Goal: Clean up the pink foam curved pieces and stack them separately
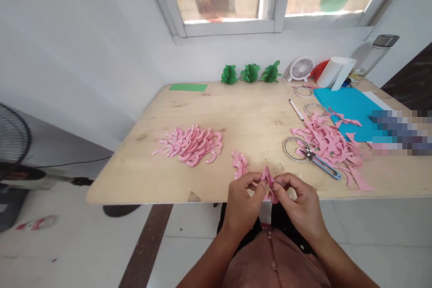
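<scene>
Both hands meet at the front edge of the table, pinching a folded pink paper piece [267, 174] between fingertips and thumbs. My left hand [245, 199] grips its left side; my right hand [299, 202] has the right side. Just beyond my left hand lies a small group of curved pink paper pieces [239, 163]. A larger heap of pink paper curves [195, 143], several with whitish ends, spreads over the left half of the table. To the right of my right hand are blue-handled thread snips [322, 164] beside a pile of pink paper scraps [332, 141].
Green paper figures [250, 73] line the back, near a white fan [301, 69] and a paper roll [335, 72]. A green strip [188, 87] lies at back left. Blue sheets [351, 108], a marker [296, 110] and tape rings [294, 149] are at right.
</scene>
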`<action>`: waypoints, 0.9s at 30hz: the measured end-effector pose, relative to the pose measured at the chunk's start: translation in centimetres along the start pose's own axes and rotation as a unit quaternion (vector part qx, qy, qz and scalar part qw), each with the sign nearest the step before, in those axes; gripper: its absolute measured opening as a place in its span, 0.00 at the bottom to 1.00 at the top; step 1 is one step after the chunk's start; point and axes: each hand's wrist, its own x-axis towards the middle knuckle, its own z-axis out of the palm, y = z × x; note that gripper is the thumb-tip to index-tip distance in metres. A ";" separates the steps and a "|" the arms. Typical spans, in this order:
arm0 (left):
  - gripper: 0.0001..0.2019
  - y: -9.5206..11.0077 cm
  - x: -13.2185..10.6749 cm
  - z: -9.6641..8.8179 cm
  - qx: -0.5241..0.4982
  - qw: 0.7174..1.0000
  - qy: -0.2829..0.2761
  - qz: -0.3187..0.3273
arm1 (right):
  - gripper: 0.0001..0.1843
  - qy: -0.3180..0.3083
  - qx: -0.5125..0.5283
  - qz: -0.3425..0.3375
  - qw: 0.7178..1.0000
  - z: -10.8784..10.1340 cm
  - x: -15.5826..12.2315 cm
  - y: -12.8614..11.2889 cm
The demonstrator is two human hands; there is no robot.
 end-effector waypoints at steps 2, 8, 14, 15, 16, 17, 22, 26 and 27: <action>0.09 0.1 -0.3 0.2 0.081 0.996 0.023 0.026 | 0.07 0.005 -0.007 -0.015 1.000 0.0 -0.1 -0.1; 0.08 -0.2 -0.6 0.2 0.166 0.983 0.052 0.062 | 0.07 0.029 -0.042 -0.050 0.997 -0.2 0.0 0.0; 0.08 -0.3 -0.3 -0.1 0.121 0.990 0.043 0.049 | 0.07 0.039 -0.075 -0.046 0.995 -0.4 0.2 0.3; 0.08 -0.3 -0.2 -0.1 0.115 0.992 0.042 0.044 | 0.07 0.040 -0.074 -0.041 0.996 -0.4 0.2 0.4; 0.08 -0.3 -0.2 -0.1 0.110 0.992 0.039 0.040 | 0.07 0.038 -0.072 -0.033 0.996 -0.4 0.3 0.5; 0.08 -0.3 -0.2 -0.2 0.105 0.993 0.036 0.035 | 0.06 0.036 -0.069 -0.024 0.997 -0.4 0.3 0.6; 0.08 -0.5 -0.2 -0.2 0.078 0.997 0.020 0.015 | 0.08 0.024 -0.050 0.016 0.998 -0.5 0.3 1.1; 0.08 -0.7 -0.2 -0.3 0.063 0.998 0.017 0.014 | 0.09 0.020 -0.042 0.025 0.999 -0.6 0.4 1.3; 0.08 -0.7 -0.2 -0.3 0.060 0.998 0.017 0.013 | 0.09 0.019 -0.040 0.026 0.999 -0.6 0.4 1.3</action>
